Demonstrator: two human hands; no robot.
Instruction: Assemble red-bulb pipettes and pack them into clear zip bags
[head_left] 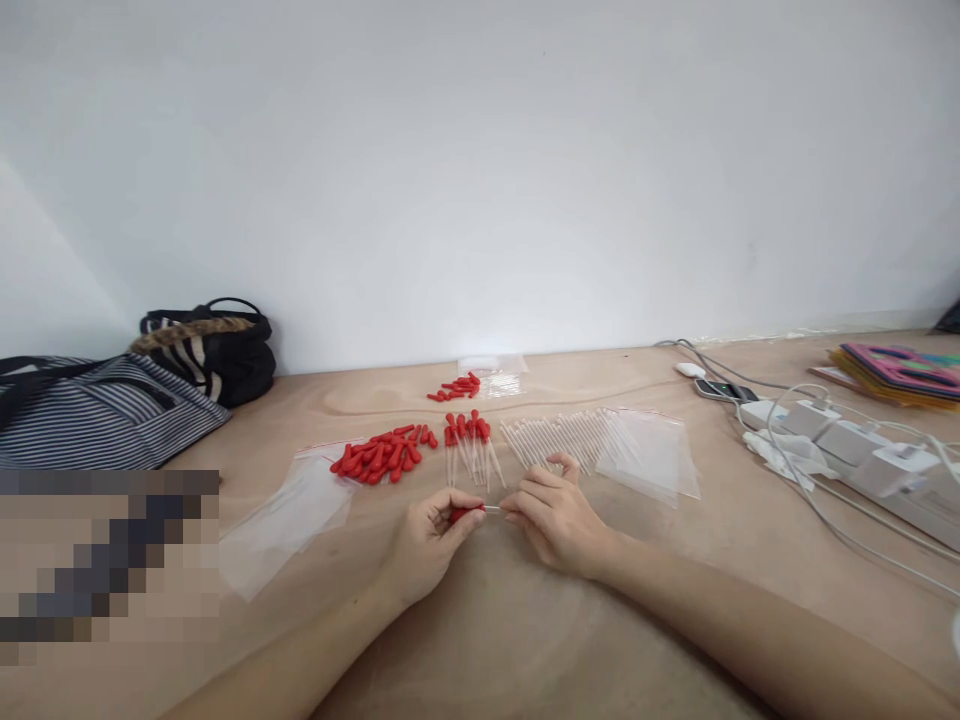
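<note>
My left hand point(435, 537) is closed around a red rubber bulb point(466, 513) near the middle of the table. From the bulb's right end a thin clear tube point(492, 510) runs into the fingertips of my right hand point(551, 515), which pinch it. Just beyond my hands lie several droppers with red bulbs point(466, 428) and slender tubes. A heap of loose red bulbs point(379, 455) is to their left, partly on a clear plastic bag point(289, 515). To their right, a row of thin tubes point(566, 438) reaches onto another clear bag point(660, 455).
Small red bulbs point(455, 387) and a little bag of tubes point(502, 383) lie farther back. A power strip point(907, 500) with white chargers and cables occupies the right side, with colourful flat pieces point(907, 372) behind. Striped bag point(120, 410) and black bag point(240, 355) stand left.
</note>
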